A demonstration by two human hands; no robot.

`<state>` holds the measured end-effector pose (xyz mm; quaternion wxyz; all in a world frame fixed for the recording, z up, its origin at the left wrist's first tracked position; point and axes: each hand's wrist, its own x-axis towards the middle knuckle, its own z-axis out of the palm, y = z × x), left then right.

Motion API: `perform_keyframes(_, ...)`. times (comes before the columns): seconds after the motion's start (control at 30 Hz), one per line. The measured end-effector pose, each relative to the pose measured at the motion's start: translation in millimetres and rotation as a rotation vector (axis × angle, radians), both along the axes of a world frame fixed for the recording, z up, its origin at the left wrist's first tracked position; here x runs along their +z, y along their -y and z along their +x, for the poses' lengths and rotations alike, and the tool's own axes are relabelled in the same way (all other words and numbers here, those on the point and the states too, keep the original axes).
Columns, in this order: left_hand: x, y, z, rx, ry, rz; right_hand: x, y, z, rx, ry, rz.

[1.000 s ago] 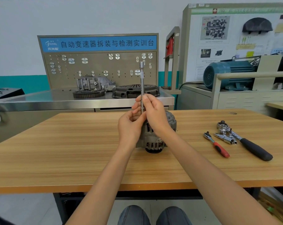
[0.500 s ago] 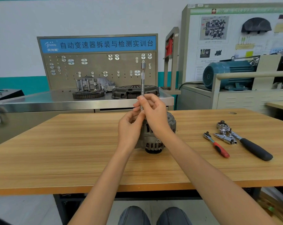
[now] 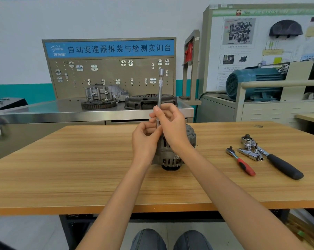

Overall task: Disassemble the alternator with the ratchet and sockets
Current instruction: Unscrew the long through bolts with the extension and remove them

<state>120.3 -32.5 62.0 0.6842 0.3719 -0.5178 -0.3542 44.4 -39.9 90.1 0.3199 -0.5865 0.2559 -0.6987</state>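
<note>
Change: hands a little lower on the extension bar (image 3: 160, 91) than a second ago; bar still upright.
Left hand (image 3: 145, 139): pinches the bar's base.
Alternator (image 3: 177, 150): mid-table, under both hands.
Right hand (image 3: 172, 123): grips the shaft.
Risk: bar may tilt off its hidden fastener.
Ratchets (image 3: 271, 156): right, idle.

Both hands (image 3: 168, 127) curled, fingertips pinching

Alternator (image 3: 177, 147) mid-table (image 3: 80, 168), extension bar (image 3: 159, 91) upright above it, ratchets (image 3: 241, 161) to its right
</note>
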Motion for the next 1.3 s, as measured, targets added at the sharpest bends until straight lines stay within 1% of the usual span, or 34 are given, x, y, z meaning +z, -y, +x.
perform_keyframes(0.23,-4.4,-0.8,4.6,-0.061,0.016,-0.061,0.0,0.2,-0.9,0.012,-0.058,-0.028)
perform_keyframes(0.37,-4.5,0.1,4.5,-0.05,0.01,-0.048,-0.2,1.0,-0.3,-0.011,-0.079,-0.023)
perform_keyframes(0.57,-1.1,0.9,1.3,-0.03,-0.051,-0.014,-0.3,0.8,0.9,-0.019,-0.104,-0.032)
perform_keyframes(0.87,0.5,1.2,-4.1,0.033,-0.055,-0.001,-0.2,-1.8,3.1,0.055,-0.062,0.01)
perform_keyframes(1.03,1.8,-0.6,-7.1,0.059,-0.055,0.017,-0.1,-1.5,2.5,0.037,-0.056,0.008)
perform_keyframes(1.17,-1.1,-2.6,-0.8,0.019,-0.008,-0.011,1.2,-2.3,1.6,0.043,-0.096,-0.005)
perform_keyframes(1.3,-3.9,-3.0,8.1,-0.07,0.068,-0.06,2.1,-0.6,1.9,0.022,-0.116,-0.004)
